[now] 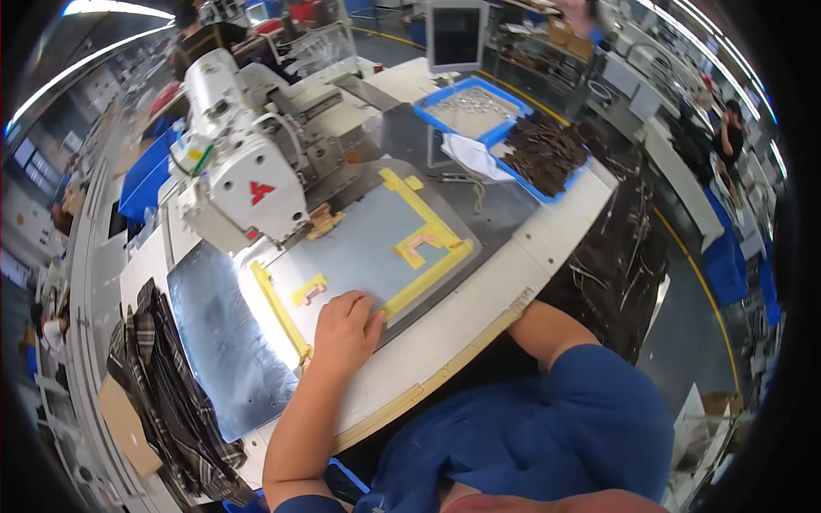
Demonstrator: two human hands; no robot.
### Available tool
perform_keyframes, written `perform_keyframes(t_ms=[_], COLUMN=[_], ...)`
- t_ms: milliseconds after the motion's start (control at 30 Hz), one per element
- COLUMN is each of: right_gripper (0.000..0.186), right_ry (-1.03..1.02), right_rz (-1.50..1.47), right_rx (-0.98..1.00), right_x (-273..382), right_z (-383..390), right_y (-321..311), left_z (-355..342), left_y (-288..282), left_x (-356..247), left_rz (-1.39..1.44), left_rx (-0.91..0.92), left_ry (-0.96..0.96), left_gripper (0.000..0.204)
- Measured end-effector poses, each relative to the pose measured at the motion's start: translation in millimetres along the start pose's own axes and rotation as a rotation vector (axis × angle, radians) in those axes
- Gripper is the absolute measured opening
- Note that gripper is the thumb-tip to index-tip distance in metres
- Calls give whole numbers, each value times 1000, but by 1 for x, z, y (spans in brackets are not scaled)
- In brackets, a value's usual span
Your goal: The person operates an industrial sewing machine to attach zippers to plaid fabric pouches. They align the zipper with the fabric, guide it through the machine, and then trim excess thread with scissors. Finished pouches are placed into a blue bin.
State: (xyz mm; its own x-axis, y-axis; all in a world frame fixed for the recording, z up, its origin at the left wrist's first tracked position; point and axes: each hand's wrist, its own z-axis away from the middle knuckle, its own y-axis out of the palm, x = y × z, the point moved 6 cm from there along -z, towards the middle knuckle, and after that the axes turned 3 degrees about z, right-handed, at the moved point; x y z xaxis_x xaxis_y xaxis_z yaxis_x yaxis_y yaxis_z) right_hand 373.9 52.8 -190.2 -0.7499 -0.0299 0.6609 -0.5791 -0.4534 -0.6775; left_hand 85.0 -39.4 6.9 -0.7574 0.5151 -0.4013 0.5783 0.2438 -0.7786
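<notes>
One of hands point(346, 330) — left — on near edge of yellow-taped plate point(351, 248).

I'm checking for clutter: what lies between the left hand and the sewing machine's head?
In the head view, a pink strip and yellow tape, on a flat sheet.

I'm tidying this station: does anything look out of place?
Perhaps a white sheet: it lies crumpled over the edge of the blue tray of dark pieces, as if dropped there. I see no clear damage.
</notes>
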Motion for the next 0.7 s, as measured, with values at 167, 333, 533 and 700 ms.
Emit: perform_keyframes(t_ms=[167, 333, 533, 700], right_gripper=[46, 47, 47, 47], right_ry=[13, 19, 18, 9], right_rz=[7, -3, -5, 16], right_rx=[-26, -65, -104, -125], right_x=[-1, -9, -15, -21], right_z=[0, 8, 6, -1], right_y=[3, -2, -10, -16], left_z=[7, 9, 6, 6], left_y=[-2, 1, 3, 4], left_x=[7, 10, 10, 12], left_rz=[16, 1, 14, -6], left_rx=[24, 39, 57, 62], left_ry=[-47, -52, -59, -70], left_gripper=[27, 26, 26, 27])
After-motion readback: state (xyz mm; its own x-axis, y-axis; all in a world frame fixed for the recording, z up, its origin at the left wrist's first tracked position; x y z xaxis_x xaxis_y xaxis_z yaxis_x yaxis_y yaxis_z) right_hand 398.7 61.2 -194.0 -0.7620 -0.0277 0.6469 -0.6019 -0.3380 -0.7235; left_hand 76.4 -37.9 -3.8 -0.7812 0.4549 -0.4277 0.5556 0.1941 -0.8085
